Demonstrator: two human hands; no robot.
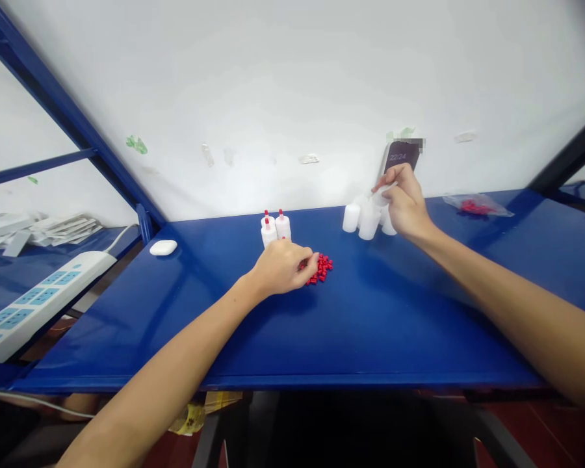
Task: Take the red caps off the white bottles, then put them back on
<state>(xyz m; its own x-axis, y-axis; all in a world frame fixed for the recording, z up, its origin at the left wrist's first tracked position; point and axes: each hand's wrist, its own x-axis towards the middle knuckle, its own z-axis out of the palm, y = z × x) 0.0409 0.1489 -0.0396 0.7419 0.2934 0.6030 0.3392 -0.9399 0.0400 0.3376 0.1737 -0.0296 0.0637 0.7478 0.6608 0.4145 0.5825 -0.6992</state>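
My left hand (283, 266) is closed in a pinch at the left edge of a pile of small red caps (323, 268); what lies between its fingertips is hidden. Just behind it stand several white bottles with red tips (283, 226). At the right, my right hand (403, 200) has its fingers bent together above and beside a group of plain white bottles (368, 220). Something pale and whitish is at those fingers, too blurred to make out.
A phone (402, 153) leans against the white wall behind my right hand. On the blue table (361, 325) are a white case (163, 247) at left and a plastic bag of red pieces (476, 207) at right. A power strip (46, 302) lies far left.
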